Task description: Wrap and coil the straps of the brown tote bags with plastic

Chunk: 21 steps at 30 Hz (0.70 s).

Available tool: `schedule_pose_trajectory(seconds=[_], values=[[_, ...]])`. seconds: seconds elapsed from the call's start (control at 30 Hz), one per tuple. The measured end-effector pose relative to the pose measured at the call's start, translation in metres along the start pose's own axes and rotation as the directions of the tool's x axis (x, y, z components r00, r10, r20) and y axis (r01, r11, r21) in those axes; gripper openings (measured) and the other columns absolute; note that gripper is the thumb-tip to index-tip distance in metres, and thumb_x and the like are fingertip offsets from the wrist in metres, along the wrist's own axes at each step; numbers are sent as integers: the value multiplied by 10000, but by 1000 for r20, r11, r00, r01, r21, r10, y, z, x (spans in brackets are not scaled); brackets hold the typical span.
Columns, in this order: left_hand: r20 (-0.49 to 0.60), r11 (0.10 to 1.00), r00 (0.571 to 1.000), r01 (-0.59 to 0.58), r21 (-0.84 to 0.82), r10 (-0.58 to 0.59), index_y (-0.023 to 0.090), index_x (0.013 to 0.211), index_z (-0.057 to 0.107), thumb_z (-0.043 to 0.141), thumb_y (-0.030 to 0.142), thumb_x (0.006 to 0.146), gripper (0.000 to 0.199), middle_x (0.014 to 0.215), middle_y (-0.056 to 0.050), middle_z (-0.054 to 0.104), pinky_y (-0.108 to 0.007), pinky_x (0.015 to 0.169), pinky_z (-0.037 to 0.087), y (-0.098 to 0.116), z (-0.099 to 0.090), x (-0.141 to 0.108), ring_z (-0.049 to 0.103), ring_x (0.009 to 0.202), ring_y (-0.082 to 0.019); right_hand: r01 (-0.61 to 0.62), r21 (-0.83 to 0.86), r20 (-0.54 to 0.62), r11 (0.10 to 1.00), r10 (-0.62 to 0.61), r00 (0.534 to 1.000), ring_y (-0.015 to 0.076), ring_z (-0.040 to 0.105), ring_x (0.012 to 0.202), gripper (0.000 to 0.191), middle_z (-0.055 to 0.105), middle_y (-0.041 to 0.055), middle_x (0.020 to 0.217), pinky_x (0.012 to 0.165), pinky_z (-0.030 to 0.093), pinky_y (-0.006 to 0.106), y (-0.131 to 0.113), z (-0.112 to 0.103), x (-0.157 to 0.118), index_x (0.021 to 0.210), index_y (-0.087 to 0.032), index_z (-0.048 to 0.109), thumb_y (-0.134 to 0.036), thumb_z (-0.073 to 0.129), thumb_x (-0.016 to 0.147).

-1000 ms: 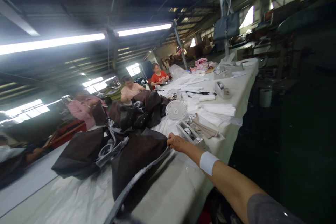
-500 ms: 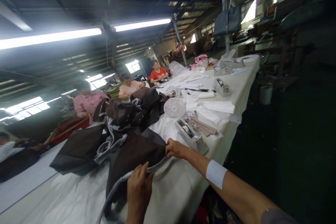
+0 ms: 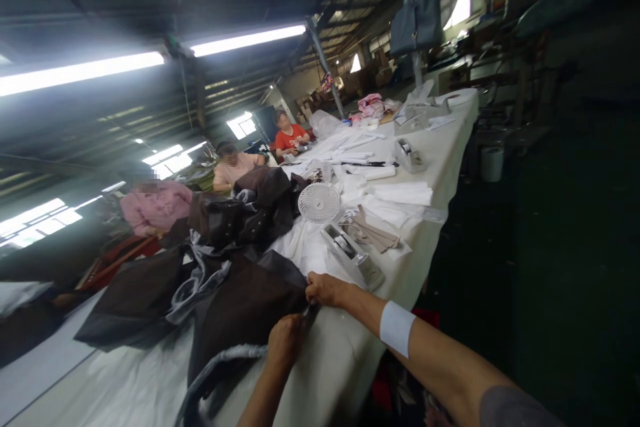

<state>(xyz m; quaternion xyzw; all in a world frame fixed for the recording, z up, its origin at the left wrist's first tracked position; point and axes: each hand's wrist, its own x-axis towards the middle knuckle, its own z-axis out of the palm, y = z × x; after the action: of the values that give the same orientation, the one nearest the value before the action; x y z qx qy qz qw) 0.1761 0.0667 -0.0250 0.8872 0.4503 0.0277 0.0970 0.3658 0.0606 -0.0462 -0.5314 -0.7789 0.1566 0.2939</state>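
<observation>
A dark brown fabric piece (image 3: 245,303) with a grey-blue trimmed edge lies across the near side of the table. My right hand (image 3: 324,289) pinches its right-hand corner, fingers closed on the cloth. Close beside it, lower and to the left, my left hand (image 3: 286,340) is closed on the same edge. The grey-blue trim (image 3: 235,352) runs from under my left hand down toward the bottom of the view. A white patch is on my right forearm. More dark brown fabric (image 3: 240,213) lies heaped behind the piece, with loose trim curled among it.
On the white-covered table (image 3: 345,347) stand a tape dispenser (image 3: 353,257), a small white fan (image 3: 319,203) and a second dispenser (image 3: 409,155). Beige strips (image 3: 373,230) lie near the fan. Several people sit along the far side. A blue bag (image 3: 416,23) hangs from a post.
My left hand has moved up and right along the edge, from a loose grasp to closed beside my right hand. My right hand keeps its pinch. The view has shifted slightly.
</observation>
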Motion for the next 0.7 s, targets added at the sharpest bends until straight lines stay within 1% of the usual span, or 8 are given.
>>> schedule_pose_trajectory(seconds=[0.17, 0.23, 0.3, 0.4, 0.5, 0.6, 0.67, 0.7], values=[[-38, 1000, 999, 23, 4, -23, 170, 785, 663, 446, 188, 845, 226, 775, -74, 674, -235, 659, 354, 1, 5, 7, 618, 766, -180, 4, -29, -24, 1000, -5, 1000, 106, 523, 646, 50, 572, 41, 914, 583, 412, 210, -9, 4, 0, 785, -168, 693, -162, 666, 745], [-34, 1000, 999, 22, -10, -22, 170, 793, 666, 443, 189, 846, 230, 774, -65, 680, -225, 661, 361, 2, 4, 10, 621, 754, -165, -3, -26, -45, 1000, 1, 999, 107, 523, 644, 58, 564, 43, 916, 594, 418, 218, -9, 8, -2, 802, -174, 695, -164, 658, 758], [-17, 999, 1000, 18, -26, -19, 178, 840, 667, 459, 204, 839, 209, 791, -53, 687, -214, 658, 367, 1, 1, 11, 623, 757, -154, -20, -11, -79, 1000, 19, 997, 102, 522, 647, 69, 555, 39, 924, 608, 425, 218, -8, 13, -3, 827, -185, 695, -171, 652, 774], [5, 998, 998, 58, -13, -58, 187, 897, 658, 507, 211, 803, 180, 812, -61, 685, -229, 637, 360, -1, -2, 8, 623, 781, -181, -43, 22, -134, 999, 46, 990, 101, 523, 660, 74, 541, 33, 935, 622, 435, 220, -6, 19, -4, 845, -197, 690, -185, 656, 780], [-2, 993, 993, 118, 10, -118, 168, 812, 647, 490, 198, 797, 160, 769, -91, 657, -263, 639, 338, -3, 0, 5, 608, 775, -216, -48, 59, -178, 997, 58, 982, 105, 523, 669, 55, 531, 28, 917, 630, 442, 224, -5, 25, -4, 819, -190, 684, -173, 654, 775], [4, 988, 989, 145, -53, -145, 158, 760, 624, 477, 195, 797, 155, 737, -83, 621, -278, 668, 329, -6, 2, 9, 583, 778, -214, -39, 91, -223, 995, 58, 973, 103, 525, 681, 46, 519, 20, 904, 645, 446, 219, -5, 31, -5, 795, -183, 674, -154, 653, 767], [48, 975, 986, 167, -146, -161, 144, 741, 610, 492, 229, 791, 154, 713, -72, 598, -281, 667, 333, -9, 1, 16, 569, 763, -209, -33, 108, -262, 994, 61, 963, 105, 532, 704, 56, 508, 16, 905, 664, 450, 217, -5, 35, -6, 804, -183, 667, -143, 644, 773], [90, 961, 982, 181, -207, -166, 132, 729, 602, 486, 270, 800, 194, 697, -70, 589, -282, 655, 341, -11, -1, 20, 564, 738, -205, -28, 115, -282, 993, 59, 957, 107, 536, 717, 63, 502, 16, 908, 675, 451, 217, -5, 36, -7, 814, -184, 662, -138, 632, 783]])
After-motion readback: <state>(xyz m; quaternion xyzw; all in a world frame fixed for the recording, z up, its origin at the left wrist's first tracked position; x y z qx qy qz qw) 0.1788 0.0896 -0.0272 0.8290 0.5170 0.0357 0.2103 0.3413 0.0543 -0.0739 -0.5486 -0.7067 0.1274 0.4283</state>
